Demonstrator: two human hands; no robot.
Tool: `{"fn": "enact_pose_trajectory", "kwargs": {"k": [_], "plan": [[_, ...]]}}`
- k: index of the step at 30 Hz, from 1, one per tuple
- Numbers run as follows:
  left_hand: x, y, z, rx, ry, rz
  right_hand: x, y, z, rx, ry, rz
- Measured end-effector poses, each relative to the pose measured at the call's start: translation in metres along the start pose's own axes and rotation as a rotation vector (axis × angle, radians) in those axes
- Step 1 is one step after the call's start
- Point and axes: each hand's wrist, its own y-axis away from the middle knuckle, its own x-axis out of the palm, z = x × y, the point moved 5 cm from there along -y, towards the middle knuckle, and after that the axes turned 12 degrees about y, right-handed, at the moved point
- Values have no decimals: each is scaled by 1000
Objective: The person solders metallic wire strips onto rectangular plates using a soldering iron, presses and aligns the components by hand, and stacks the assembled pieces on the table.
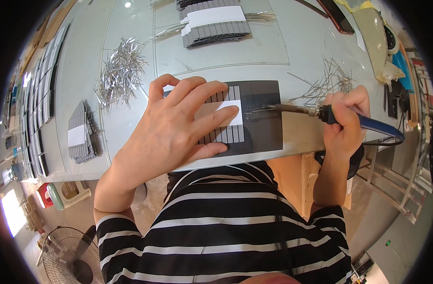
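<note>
**Soldering iron meets a row of grey strips at the bench**

The right hand (343, 124) is closed in a fist around the blue handle of a soldering iron (316, 111), which lies level and points left; its metal tip ends just right of a row of grey strips (224, 134), at a thin wire on a dark mat (263, 118). The left hand (178, 124) lies flat, fingers spread and slightly apart, pressing on that row; it grips nothing. The index fingertip rests on a white paper band (233, 113) running across the strips, close to the iron's tip. The strips lie mostly under the left palm, with only their right end showing, and just left of the right hand's tool.

The mat sits at the near edge of a pale worktable (282, 42), straight in front of the person, who wears a black-and-white striped shirt. To the right of the mat, beyond the right hand, lies a loose scatter of thin wires (330, 80). On the left, farther off, is a thick heap of silver wire pieces (119, 73). A banded stack of grey strips (212, 21) lies at the far side, and another such stack (81, 132) lies on the left edge. A fan (70, 258) stands on the floor, near left.
</note>
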Motion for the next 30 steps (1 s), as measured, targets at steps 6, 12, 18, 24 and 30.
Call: {"fn": "enact_pose_trajectory", "kwargs": {"k": [6,12,18,24,30], "plan": [[1,-1,-1,-6,-1,11,3,-1,-5,-66,-21,20],[3,-2,0,-6,17,-3,-3,2,-10,-210,86,-3],[4,-3,0,-3,8,-2,-4,4,-10,-299,259,-27],[5,-3,1,-2,8,-4,6,-5,-2,-74,-15,13],[5,-3,1,-4,0,-1,16,-8,2,-71,-10,116]]}}
